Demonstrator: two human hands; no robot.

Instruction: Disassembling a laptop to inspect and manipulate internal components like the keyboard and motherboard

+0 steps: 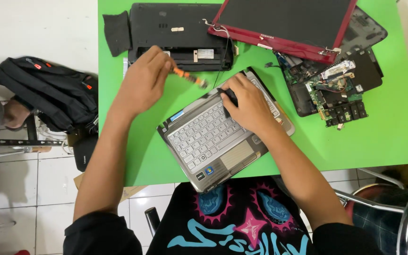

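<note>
A silver laptop base with a grey keyboard (204,137) lies tilted on the green table (393,127). My right hand (249,106) rests on its upper right part, fingers around a small black piece at the keyboard's top edge. My left hand (142,80) is above and left of the laptop and grips an orange-handled screwdriver (189,77), whose tip points right toward the laptop's top corner.
A black laptop bottom case (175,33) and a dark cloth (116,33) lie at the back. A red-framed laptop lid (284,23) and a bare circuit board (336,85) sit at the right. A black backpack (53,92) lies on the floor at left.
</note>
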